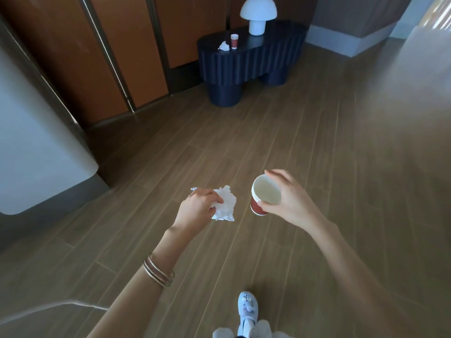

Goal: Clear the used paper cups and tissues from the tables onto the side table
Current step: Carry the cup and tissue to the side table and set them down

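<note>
Paper cups [262,200], light and crushable, pinched at the rim by the right hand [290,198]. Left hand [197,207] is balled round a soft tissue [225,203] that likely needs only a loose grip.

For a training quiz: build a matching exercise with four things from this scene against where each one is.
Things:
1. crumpled tissue
2. stack of red paper cups
3. white mushroom lamp
4. single red cup

Places:
A. back of the dark side table
B. held in the right hand
C. on the side table beside a tissue
D. held in the left hand

Pairs: 1-D, 2-B, 3-A, 4-C
</note>
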Demonstrator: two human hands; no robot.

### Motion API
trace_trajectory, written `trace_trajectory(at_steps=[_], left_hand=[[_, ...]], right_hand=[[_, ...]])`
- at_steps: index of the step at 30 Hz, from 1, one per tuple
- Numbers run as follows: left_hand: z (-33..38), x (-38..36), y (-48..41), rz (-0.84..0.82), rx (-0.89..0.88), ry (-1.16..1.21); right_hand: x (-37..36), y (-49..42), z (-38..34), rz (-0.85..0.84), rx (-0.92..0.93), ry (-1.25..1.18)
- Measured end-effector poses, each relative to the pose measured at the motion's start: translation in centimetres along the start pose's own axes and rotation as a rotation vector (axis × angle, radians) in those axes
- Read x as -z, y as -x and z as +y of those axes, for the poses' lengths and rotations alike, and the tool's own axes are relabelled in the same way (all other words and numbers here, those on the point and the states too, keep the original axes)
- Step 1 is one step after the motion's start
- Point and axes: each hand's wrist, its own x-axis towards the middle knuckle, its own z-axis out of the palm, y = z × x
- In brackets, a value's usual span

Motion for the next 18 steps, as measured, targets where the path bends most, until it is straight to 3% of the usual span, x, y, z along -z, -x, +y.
trace_trajectory(at_steps=[7, 18], left_hand=[[1.4, -0.8, -10.0, 0.004, 0.037, -0.005], [-2.6, -1.6, -23.4, -0.003, 0.093, -0.010]], right_hand=[[3.1, -9.9, 5.0, -0.022, 0.045, -0.008], [1.9, -23.8, 9.8, -0.061, 0.066, -0.009]])
